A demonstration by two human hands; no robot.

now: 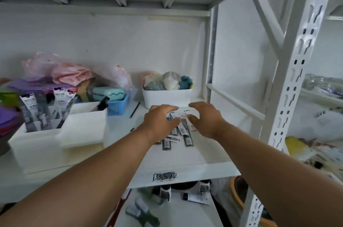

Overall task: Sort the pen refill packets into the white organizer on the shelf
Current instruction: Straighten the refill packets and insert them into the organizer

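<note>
Hands, left hand and right hand, grip wide, hover over flat glossy refill packets.

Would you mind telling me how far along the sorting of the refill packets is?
Partly done, it seems. Several packets already stand upright in the white organizer at the shelf's left. In hand: the left hand and right hand reach over the loose packets lying in a pile mid-shelf; whether either grips one is hidden. Left to do: that whole pile must go into the organizer.
</note>
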